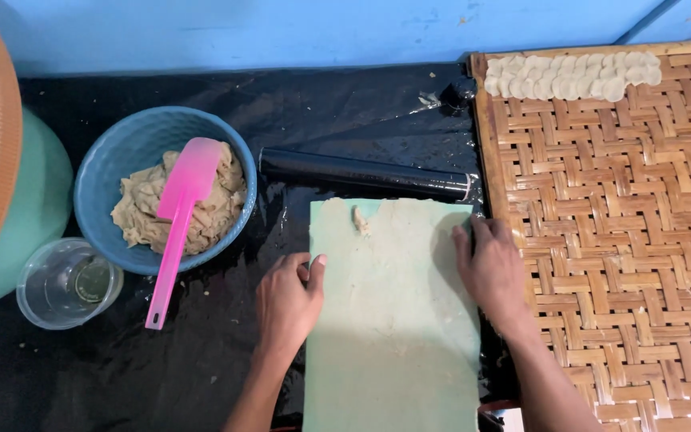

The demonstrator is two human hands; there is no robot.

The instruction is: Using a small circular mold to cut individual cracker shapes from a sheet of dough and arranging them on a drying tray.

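Tabletop [345, 104] covered in black plastic sheet. On it: pale green board [393, 320], black rolling pin [365, 174] just behind board, blue bowl [121, 160] of dough, clear cup [67, 283], woven bamboo tray [625, 240] at right.

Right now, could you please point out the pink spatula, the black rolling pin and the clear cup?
pink spatula [188, 182], head view, on its blade.
black rolling pin [361, 173], head view, mid-barrel.
clear cup [41, 300], head view, on its wall.
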